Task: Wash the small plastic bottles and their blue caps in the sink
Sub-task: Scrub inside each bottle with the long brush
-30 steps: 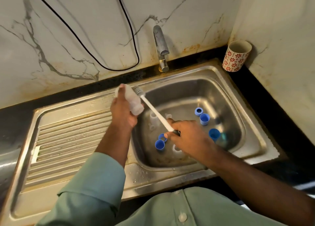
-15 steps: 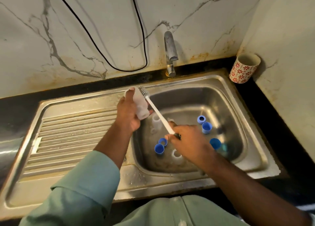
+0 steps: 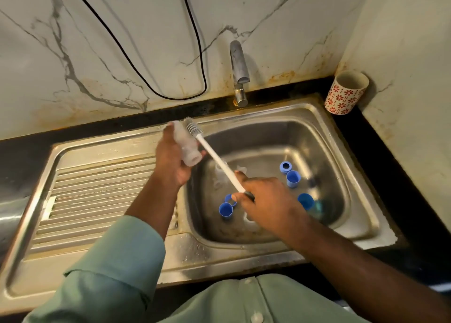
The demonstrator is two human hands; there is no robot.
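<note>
My left hand (image 3: pixel 170 161) grips a small clear plastic bottle (image 3: pixel 186 146) at the left rim of the steel sink (image 3: pixel 324 137), its mouth pointing down toward the basin. My right hand (image 3: pixel 266 200) holds the white handle of a bottle brush (image 3: pixel 212 155). The bristle head lies against the outside of the bottle near its base. Several blue caps (image 3: pixel 292 178) lie on the sink floor, two of them just left of my right hand. Other clear bottles (image 3: pixel 219 174) stand in the basin, partly hidden behind the brush and my right hand.
The tap (image 3: pixel 239 71) stands at the back of the basin, with no water running. A ribbed draining board (image 3: pixel 97 196) lies to the left. A red-flowered cup (image 3: pixel 345 92) stands in the back right corner. A black cable (image 3: pixel 156 88) hangs on the marble wall.
The brush head has slid a little along the outside of the bottle. Both hands keep their grips. The camera has tilted, shifting the whole scene lower in view.
</note>
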